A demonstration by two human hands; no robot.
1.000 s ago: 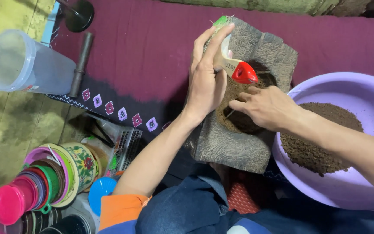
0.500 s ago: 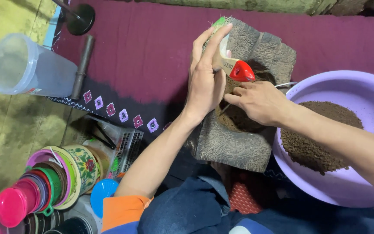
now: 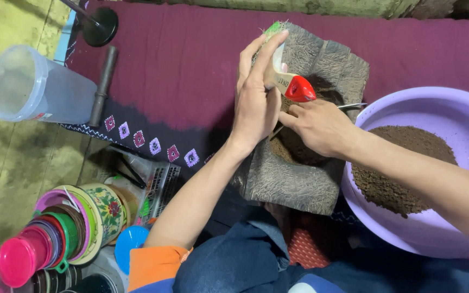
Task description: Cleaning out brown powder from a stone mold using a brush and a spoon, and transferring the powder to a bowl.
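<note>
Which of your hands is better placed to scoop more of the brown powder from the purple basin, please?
The right hand, probably. It rests on the stone slab right beside the purple basin of brown powder, while the left hand holds the brush farther away.

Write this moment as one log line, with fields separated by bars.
left hand: holds red-ended brush | right hand: on brown powder in stone block | beside: purple basin of powder

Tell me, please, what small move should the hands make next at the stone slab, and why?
Probably sweep the brush down toward the purple basin. The left hand holds the brush over the stone slab, brown powder lies in its hollow, and the right hand rests beside it.
</note>
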